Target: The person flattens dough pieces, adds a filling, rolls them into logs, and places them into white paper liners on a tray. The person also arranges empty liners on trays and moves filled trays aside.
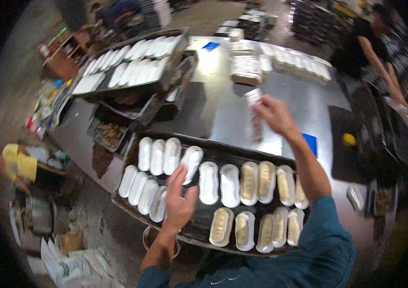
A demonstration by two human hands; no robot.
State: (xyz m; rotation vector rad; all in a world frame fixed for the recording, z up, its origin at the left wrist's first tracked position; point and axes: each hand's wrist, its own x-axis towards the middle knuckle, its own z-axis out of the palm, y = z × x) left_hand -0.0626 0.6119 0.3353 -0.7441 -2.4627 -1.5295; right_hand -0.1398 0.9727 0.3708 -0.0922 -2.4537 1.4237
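A dark baking tray [204,144] lies in front of me with long white paper baking cups in it. Several cups at its right hold pale shaped dough [249,182]; those at the left are bare white. My left hand [182,204] reaches over the tray with fingers stretched out, the tips at a tilted white paper cup [193,161]. Past the tray's far edge, my right hand [277,116] pinches a small batch of white paper cups [253,97], blurred by motion. How many it holds I cannot tell.
A stack of paper cups [246,67] stands farther back on the metal table [213,103], beside a row of white cups [300,61]. Another filled tray [132,79] is raised at the far left. A co-worker [376,43] stands at the right, a person in yellow [19,163] at the left.
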